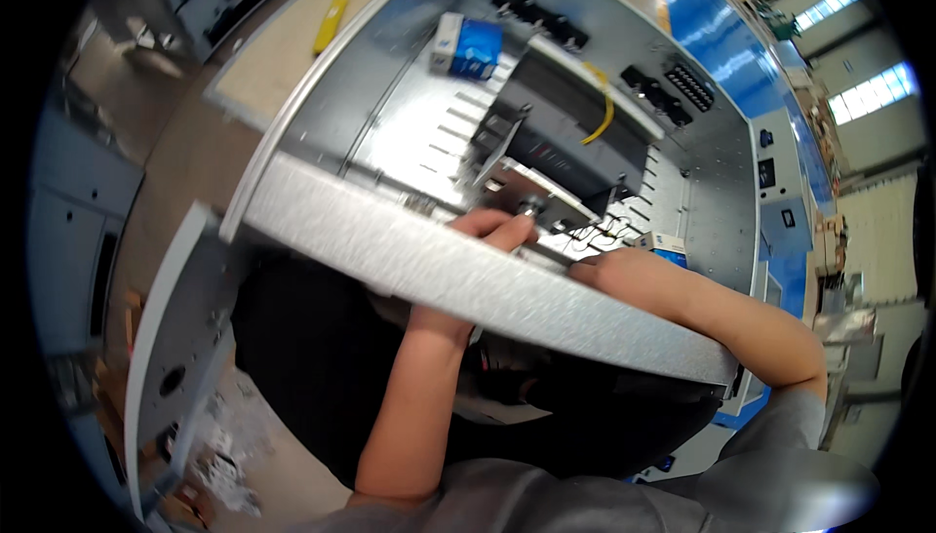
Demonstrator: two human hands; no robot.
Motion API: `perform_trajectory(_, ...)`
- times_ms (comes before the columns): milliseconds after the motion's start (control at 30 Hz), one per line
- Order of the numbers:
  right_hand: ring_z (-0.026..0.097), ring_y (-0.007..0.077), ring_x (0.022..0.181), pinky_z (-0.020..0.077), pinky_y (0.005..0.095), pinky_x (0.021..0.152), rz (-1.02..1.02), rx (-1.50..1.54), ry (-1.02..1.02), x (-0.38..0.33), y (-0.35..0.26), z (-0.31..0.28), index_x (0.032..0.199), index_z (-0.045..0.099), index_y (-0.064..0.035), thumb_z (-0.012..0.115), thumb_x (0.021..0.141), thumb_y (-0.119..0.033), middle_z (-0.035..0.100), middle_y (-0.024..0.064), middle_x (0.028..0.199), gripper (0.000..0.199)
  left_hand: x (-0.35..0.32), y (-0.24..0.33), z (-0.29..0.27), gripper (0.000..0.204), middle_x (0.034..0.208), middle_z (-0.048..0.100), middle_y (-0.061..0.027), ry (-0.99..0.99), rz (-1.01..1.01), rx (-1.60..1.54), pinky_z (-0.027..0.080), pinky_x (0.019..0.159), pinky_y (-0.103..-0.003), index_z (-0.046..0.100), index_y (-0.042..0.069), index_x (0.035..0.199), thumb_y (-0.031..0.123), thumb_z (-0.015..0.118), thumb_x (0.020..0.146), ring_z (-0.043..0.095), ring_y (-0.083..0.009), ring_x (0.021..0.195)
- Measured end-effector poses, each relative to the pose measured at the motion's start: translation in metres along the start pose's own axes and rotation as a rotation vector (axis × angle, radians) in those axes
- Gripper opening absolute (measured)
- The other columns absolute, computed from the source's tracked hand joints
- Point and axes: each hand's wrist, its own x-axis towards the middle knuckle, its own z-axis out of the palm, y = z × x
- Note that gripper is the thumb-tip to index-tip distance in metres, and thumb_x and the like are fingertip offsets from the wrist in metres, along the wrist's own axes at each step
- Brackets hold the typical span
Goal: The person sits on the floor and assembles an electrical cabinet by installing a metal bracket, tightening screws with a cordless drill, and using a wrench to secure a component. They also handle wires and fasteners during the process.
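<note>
An open grey metal cabinet (322, 128) lies in front of me, its near rail (419, 255) crossing between my arms. My left hand (495, 229) comes up from beneath that rail. Its fingers are bent together at a small shiny fitting on a metal bracket plate (546, 199); what sits between the fingertips is hidden. Over the rail reaches my right arm, with my right hand (614, 272) low inside the cabinet near thin dark wires (600, 235). Its fingertips are out of sight. Beyond the plate is a large black unit (575, 118) with a yellow cable (604, 109) on top.
A blue-and-white box (468, 45) stands inside at the far left, and another small box (663, 245) is by my right forearm. Black terminal blocks (541, 18) line the far wall. A grey door panel (171, 357) stands at left. A yellow tool (331, 24) lies outside.
</note>
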Motion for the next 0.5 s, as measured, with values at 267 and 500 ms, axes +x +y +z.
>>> perform_trajectory(267,0.068,0.0401,0.080,0.0506,0.0531,0.074,0.201,0.405,0.091,-0.034,0.011,-0.023,0.121,0.053,-0.0070,0.046,0.110,-0.030,0.067,0.0205,0.081,0.027,0.004,-0.001,-0.003,0.027,0.083,0.069,-0.0042,-0.007,0.019,0.108,0.045,0.069,-0.025,0.076,0.000,0.094,0.026,0.072,0.094,0.062,-0.0116,0.078)
perform_trajectory(500,0.067,0.0440,0.079,0.0514,0.0537,0.071,0.019,0.573,0.264,-0.014,0.015,0.015,0.111,0.051,-0.0001,0.048,0.107,-0.020,0.066,0.0229,0.078,0.020,0.001,0.002,0.001,0.028,0.088,0.066,-0.0044,-0.008,0.034,0.098,0.042,0.079,-0.028,0.077,-0.002,0.090,0.025,0.071,0.095,0.057,-0.0126,0.080)
